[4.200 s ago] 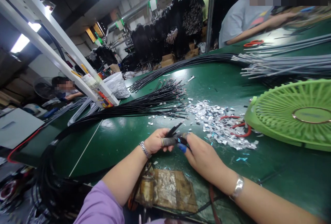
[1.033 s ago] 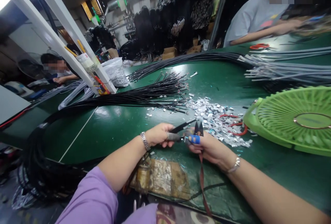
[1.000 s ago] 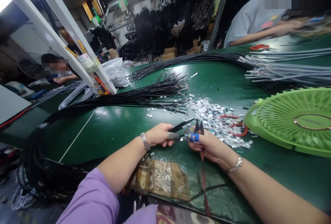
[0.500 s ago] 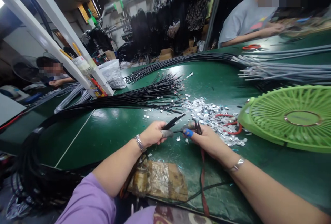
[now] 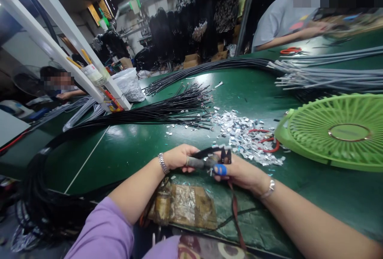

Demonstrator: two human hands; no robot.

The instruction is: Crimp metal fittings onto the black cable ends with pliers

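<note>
The right hand (image 5: 240, 171) had drawn nearer the left hand (image 5: 179, 157), gripping dark snips (image 5: 226, 157); the left's held black cables (image 5: 204, 153) jutted toward its 3 o'clock.

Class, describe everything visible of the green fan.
The green fan looks plastic: radial slats ring a central disc edged in coppery colour. A thicker part juts leftward. It rests on the green table, cut off by the picture's right edge, near silvery scraps. Nothing else clearly touches it; whether it runs cannot be told.

Glossy green tabletop (image 5: 131, 157), smooth black cables (image 5: 155, 116), shiny foil-like scraps (image 5: 239, 133), ribbed plastic fan (image 5: 348, 132)
</note>
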